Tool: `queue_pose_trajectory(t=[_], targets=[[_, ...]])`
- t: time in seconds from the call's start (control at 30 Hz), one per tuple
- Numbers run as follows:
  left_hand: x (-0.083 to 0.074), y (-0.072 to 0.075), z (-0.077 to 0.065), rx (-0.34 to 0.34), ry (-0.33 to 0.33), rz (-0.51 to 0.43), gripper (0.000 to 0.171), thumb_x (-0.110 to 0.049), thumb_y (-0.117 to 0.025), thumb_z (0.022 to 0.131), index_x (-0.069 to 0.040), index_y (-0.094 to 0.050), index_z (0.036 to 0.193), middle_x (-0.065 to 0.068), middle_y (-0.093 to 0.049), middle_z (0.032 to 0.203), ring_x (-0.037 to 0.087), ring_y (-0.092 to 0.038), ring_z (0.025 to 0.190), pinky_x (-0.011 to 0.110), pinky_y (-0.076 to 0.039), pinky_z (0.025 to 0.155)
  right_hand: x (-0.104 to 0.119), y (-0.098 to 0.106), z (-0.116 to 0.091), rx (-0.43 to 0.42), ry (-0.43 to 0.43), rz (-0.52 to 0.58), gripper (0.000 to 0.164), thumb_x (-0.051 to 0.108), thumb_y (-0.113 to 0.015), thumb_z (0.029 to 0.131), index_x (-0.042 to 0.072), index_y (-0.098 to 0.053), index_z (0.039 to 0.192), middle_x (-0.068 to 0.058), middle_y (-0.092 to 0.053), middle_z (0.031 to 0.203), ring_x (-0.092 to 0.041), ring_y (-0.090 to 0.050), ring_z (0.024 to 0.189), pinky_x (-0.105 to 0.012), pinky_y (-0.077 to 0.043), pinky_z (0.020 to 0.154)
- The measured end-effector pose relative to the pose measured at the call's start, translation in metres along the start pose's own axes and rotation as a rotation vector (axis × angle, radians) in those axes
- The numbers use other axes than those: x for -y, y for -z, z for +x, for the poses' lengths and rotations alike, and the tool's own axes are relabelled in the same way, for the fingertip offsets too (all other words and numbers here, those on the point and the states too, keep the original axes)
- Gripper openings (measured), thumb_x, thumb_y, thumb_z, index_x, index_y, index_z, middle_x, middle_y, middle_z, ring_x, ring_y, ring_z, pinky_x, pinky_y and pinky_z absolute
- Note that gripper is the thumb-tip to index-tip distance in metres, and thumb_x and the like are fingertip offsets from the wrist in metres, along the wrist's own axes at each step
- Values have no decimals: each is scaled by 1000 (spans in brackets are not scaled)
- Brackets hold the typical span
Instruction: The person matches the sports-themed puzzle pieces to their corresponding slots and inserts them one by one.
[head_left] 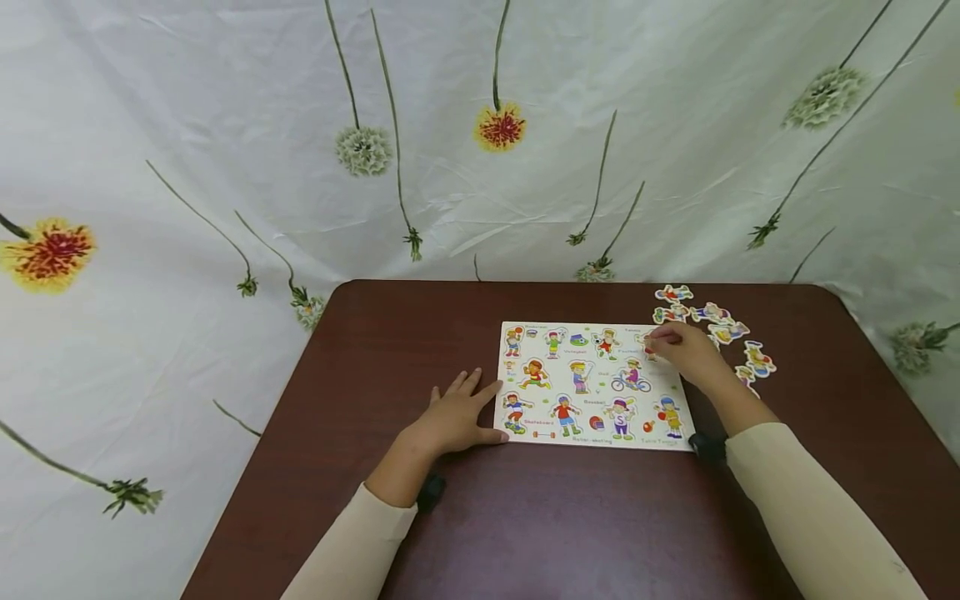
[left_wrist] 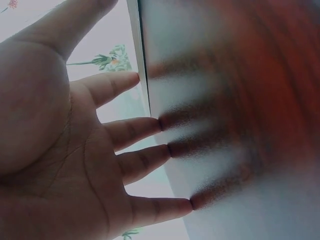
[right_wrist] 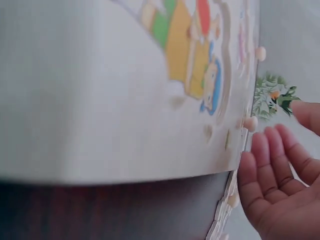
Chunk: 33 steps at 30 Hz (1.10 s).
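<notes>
A white board (head_left: 555, 383) printed with children doing sports lies on the dark table. My left hand (head_left: 456, 419) is spread beside its left edge, thumb at the near corner and index finger along the side. In the left wrist view, the fingertips (left_wrist: 180, 206) press down on the glossy tabletop. My right hand (head_left: 686, 354) is over the board's far right corner, above a small child figure (head_left: 648, 348) partly covered by the fingers. In the right wrist view its fingers curve loosely, the thumb stands apart from them, and a pale knob (right_wrist: 250, 123) is just beyond the fingertips.
Several loose knobbed figure pieces (head_left: 759, 358) lie on the table beyond and right of the board. The dark brown table (head_left: 360, 350) ends at a hanging white floral cloth (head_left: 435, 208) behind it.
</notes>
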<state>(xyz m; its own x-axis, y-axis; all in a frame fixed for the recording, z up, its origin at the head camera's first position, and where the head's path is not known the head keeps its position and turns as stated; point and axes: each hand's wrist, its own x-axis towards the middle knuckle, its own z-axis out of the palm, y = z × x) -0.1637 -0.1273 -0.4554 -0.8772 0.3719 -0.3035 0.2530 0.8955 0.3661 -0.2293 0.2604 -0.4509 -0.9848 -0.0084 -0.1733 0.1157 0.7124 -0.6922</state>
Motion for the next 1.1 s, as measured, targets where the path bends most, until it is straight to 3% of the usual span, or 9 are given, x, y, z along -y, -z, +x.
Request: queue_pose_trajectory(t=[0.17,0.3,0.43,0.8,0.93,1.1], targets=[[-1,-1,1,-2,-4,8,88,-57,-73,87,-27,-34,160,16,-18,169,39,-14,158,76,-14,116,-8,5,-8,-54,30,123,42,36,-54,105,2,-60,130,-20,-62,124,-29,-59,108,-39,-49,90],[-1,-1,1,-5,-1,0,88,-57,-74,86,-27,-34,159,16,-19,169,39,-13,158,77,-14,116,-13,12,-14,-106,53,179,45,38,-54,105,2,-60,131,-14,-62,121,-11,-61,99,-24,-51,87],[-1,-2,1,-11,-1,0,88,-57,-74,86,-27,-35,159,16,-19,169,39,-13,158,76,-14,116,-16,22,-23,-165,82,188,47,41,-56,104,2,-61,131,-5,-61,112,-3,-59,92,-13,-48,79],[-1,-3,2,-13,-8,4,88,-57,-74,86,-27,-35,159,16,-19,169,39,-14,158,77,-14,115,-33,43,-45,-312,29,192,44,41,-57,103,5,-61,129,21,-56,96,4,-53,87,-13,-45,71],[-1,-2,0,-14,-4,-6,88,-56,-75,86,-27,-35,159,16,-19,169,39,-14,158,77,-13,115,-43,49,-49,-315,35,116,42,38,-58,103,4,-62,126,17,-56,95,7,-51,81,-16,-45,65],[-1,-2,1,-11,-2,-7,88,-57,-74,86,-28,-34,159,16,-18,169,39,-13,158,77,-13,116,-54,57,-53,-288,31,9,37,32,-59,103,1,-64,122,-9,-66,105,8,-51,77,-21,-47,61]])
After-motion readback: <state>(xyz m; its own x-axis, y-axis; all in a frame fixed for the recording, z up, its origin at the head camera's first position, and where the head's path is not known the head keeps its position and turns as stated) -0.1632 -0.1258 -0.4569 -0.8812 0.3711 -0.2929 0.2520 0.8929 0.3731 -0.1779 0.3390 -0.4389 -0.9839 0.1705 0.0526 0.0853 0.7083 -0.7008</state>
